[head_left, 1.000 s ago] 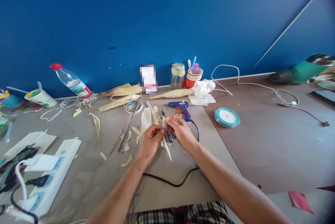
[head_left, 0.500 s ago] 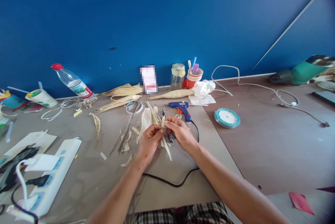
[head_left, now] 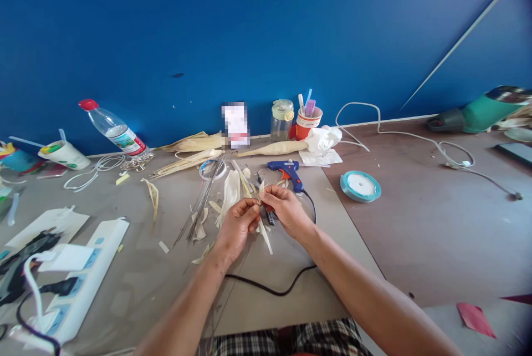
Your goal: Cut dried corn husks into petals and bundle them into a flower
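Observation:
Both hands meet over the middle of the table, pinching a small pale piece of husk point(head_left: 261, 188) between their fingertips. My left hand point(head_left: 241, 223) has thumb and forefinger closed on its lower part. From the other side, my right hand point(head_left: 285, 206) grips it near the top. A pale strip point(head_left: 265, 237) points down below the fingers. Behind the hands lie a broad husk piece point(head_left: 231, 192), a bundle of thin wires point(head_left: 203, 201) and a blue glue gun point(head_left: 286, 170). A dark pen-like tool point(head_left: 270, 217) is partly hidden by my right hand.
A blue ribbon roll point(head_left: 361, 186) lies at the right. At the left are a power strip point(head_left: 93, 278) and a tilted bottle point(head_left: 120, 134). A jar point(head_left: 281, 120) and stacked cups point(head_left: 308, 123) stand by the wall. A black cable point(head_left: 278, 293) curves below the hands.
My left hand's fingers have shifted slightly on the husk piece, and its visible tip stands a little differently. Both hands remain together in the same place.

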Available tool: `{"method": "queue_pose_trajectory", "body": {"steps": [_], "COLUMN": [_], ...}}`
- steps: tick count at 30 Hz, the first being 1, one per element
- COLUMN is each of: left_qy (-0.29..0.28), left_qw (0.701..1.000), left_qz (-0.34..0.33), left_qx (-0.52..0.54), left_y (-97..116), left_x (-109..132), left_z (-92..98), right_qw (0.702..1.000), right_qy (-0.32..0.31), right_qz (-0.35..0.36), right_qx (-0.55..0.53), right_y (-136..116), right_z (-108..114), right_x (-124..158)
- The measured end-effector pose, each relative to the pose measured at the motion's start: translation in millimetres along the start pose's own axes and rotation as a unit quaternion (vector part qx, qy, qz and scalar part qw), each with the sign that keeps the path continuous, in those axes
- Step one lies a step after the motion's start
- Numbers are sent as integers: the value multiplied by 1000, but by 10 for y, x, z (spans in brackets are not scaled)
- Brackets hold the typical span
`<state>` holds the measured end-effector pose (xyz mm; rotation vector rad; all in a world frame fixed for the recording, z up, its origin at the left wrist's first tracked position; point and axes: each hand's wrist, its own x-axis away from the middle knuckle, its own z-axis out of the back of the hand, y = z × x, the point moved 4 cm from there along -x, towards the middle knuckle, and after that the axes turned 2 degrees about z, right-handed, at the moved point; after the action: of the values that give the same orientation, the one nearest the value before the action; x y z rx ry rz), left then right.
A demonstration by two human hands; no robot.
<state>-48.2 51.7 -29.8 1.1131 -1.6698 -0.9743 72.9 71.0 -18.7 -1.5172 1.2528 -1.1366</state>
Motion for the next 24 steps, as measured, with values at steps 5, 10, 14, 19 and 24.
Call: {"method": "queue_pose_trajectory", "body": {"steps": [5,10,14,19,24], "left_qy": [2,2,3,7,2], "left_qw": [1000,1000,1000,1000,1000], "left_qz": [5,3,-5,-14,-17], "left_qx": [6,1,-4,0,6], "left_y": [6,-4,-9,-22,-24], "left_x": [6,12,17,14,-4], "left_z": [-2,1,10,22,20], "right_qw": [1000,1000,999,999,1000], "right_qy": [4,2,-1,-6,-7], "right_qz": [-4,5,11,14,4], "right_qx": [21,23,35,40,15], "right_y": [-15,-18,-10,6,0], "right_z": [12,20,22,17,16], "right_x": [0,-17,-21,-27,-32]}}
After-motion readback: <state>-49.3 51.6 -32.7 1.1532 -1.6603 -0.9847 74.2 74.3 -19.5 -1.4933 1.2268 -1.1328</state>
